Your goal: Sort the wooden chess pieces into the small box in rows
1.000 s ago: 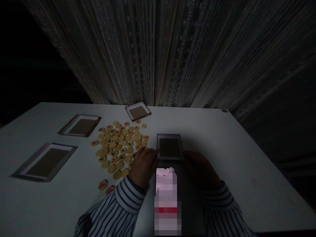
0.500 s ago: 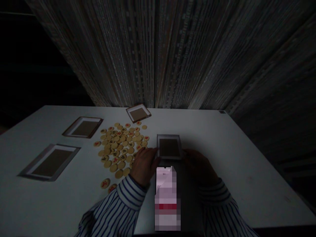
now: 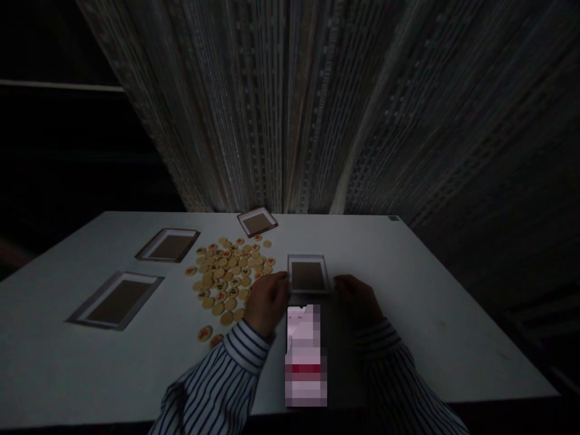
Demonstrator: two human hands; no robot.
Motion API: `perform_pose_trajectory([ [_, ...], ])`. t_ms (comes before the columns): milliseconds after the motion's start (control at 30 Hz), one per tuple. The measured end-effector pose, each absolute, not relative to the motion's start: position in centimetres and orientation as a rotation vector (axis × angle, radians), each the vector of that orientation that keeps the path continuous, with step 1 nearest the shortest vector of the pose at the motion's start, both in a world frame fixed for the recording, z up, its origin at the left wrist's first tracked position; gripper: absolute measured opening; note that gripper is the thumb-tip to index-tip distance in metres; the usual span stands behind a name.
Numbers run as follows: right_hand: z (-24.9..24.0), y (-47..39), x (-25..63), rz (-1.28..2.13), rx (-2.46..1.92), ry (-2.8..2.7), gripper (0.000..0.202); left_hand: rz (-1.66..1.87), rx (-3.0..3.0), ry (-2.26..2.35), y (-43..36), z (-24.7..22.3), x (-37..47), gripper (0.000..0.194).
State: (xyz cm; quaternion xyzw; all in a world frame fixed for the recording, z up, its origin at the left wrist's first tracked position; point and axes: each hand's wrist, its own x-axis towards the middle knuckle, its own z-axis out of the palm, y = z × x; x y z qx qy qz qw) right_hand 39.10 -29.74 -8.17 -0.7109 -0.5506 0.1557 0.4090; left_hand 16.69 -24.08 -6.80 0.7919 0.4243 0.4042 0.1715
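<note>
A small shallow box (image 3: pixel 308 294) with a pale rim and brown bottom sits on the table between my hands. My left hand (image 3: pixel 266 302), fingers curled in, is at the box's near left corner; whether its knuckles touch the rim I cannot tell. On the other side my right hand (image 3: pixel 359 300) is loosely closed, with its fingertips just off the right rim. Nothing shows inside either hand. Left of my left hand lies a heap of round wooden Chinese chess pieces (image 3: pixel 229 266), some showing red or black characters. A lit phone (image 3: pixel 296 320) lies in front of the box.
Three more shallow boxes are around the pieces: a grey-rimmed one (image 3: pixel 97 293) at near left, a brown-rimmed one (image 3: pixel 140 251) behind it, and another (image 3: pixel 257 223) at the back. A striped string curtain (image 3: pixel 290 109) hangs behind the white table (image 3: pixel 421 314). The room is dim.
My fingers have curled in from the box's sides, and a small gap shows at my right hand. The box stays in place. The camera view has shifted slightly.
</note>
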Motion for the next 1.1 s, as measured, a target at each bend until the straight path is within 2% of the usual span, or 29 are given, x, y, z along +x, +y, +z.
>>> perform_pose_trajectory([
  [533,-8.0,-29.4,38.9,0.396,-1.721,-1.257,0.032,1.306,1.940,1.327,-28.0,-3.4,11.1,0.028],
  [833,-7.9,-29.4,38.7,0.392,-1.659,-1.185,0.038,1.357,1.771,1.615,-28.9,-5.3,6.3,0.033],
  [1100,-7.6,-29.6,38.2,0.388,-1.610,-1.163,0.036,1.410,1.682,1.851,-29.5,-8.4,3.1,0.034],
])
